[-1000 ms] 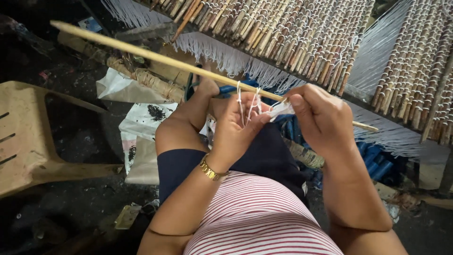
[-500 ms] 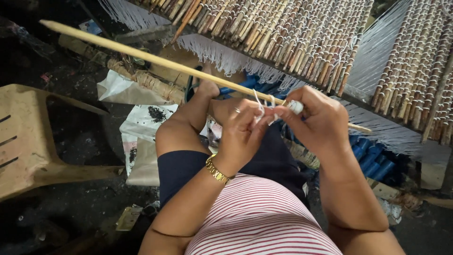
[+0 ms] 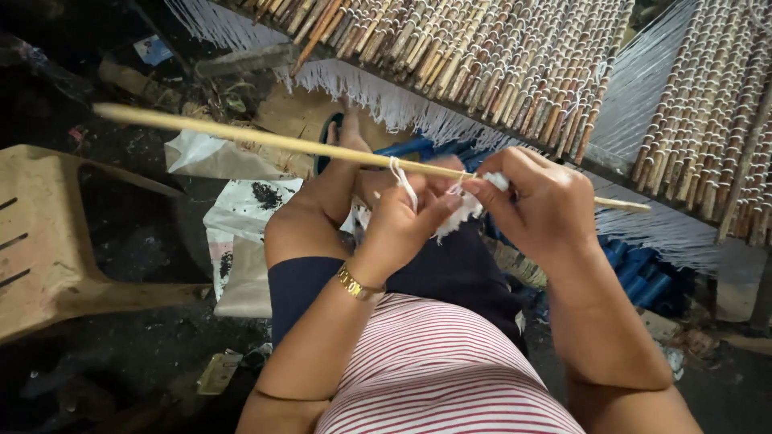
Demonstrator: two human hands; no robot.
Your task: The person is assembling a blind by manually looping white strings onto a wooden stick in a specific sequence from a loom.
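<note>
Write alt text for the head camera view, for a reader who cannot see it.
A seated person's left hand and right hand work white thread around a long pale wooden stick held across the lap. Beyond hangs a mat of bound bamboo sticks with white fringe; a beige plastic chair stands alongside.

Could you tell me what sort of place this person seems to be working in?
Probably a small handicraft weaving workshop: a mat of bamboo sticks strung on white threads, a plastic chair and scraps on a dark dirt floor.

A long pale stick (image 3: 265, 141) lies nearly level, slanting slightly down to the right, just below the reed mat (image 3: 498, 72). White thread (image 3: 460, 210) loops over the stick's middle, bunched beneath it.
</note>
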